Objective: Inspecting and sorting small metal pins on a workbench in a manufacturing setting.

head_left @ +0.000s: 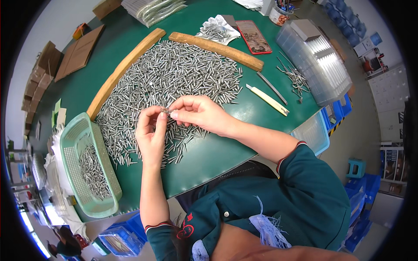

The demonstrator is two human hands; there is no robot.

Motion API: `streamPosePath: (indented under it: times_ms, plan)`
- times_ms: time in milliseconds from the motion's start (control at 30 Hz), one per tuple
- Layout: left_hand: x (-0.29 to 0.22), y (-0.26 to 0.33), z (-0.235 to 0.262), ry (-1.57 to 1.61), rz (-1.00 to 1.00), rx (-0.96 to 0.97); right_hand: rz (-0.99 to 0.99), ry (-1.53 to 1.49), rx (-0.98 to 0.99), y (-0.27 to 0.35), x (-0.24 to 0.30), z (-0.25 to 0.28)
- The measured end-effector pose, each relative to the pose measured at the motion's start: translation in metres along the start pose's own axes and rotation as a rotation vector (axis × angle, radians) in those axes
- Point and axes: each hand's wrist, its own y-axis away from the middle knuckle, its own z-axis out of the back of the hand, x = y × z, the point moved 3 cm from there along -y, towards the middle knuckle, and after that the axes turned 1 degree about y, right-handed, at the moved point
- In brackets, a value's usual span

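Note:
Just over the near side of a wide heap of small pointed metal pins (174,69), my two hands meet. Thumb and fingertips of my left hand (150,130) are closed in a pinch on a small metal pin (166,110). From the other side, my right hand (202,114) pinches the same bit of metal, its remaining fingers curled. Fingertips partly cover the piece, so I cannot tell whether it is one pin or more. To the left, a pale green perforated basket (69,158) holds more pins (93,172).
Two wooden strips, one left (126,69) and one at the back (217,48), border the heap. On the right lie a yellow box cutter (269,101), a flat metal bar (272,88), bent metal rods (296,80) and a clear plastic box (300,65). Behind are a red-edged phone (254,37) and white glove (217,25).

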Motion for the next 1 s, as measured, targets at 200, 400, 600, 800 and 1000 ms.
streamPosePath:
  times_ms: [200, 400, 600, 800, 1000]
  plan:
    - [0.001, 0.001, -0.001, 0.098, 0.066, 0.046, -0.028, 0.001, 0.008, 0.000, -0.001, 0.001]
    - [0.005, -0.001, -0.002, 0.130, 0.114, 0.070, -0.126, 0.149, 0.001, 0.003, 0.005, 0.000]
    - [0.008, -0.001, -0.005, 0.204, 0.284, 0.087, -0.068, 0.272, 0.011, 0.001, 0.004, -0.003]
    - [0.010, 0.002, -0.007, 0.348, 0.412, 0.089, -0.156, 0.256, 0.059, 0.002, 0.000, 0.001]
    - [0.004, 0.002, -0.008, 0.381, 0.446, 0.120, -0.202, 0.217, 0.069, 0.001, 0.003, 0.005]
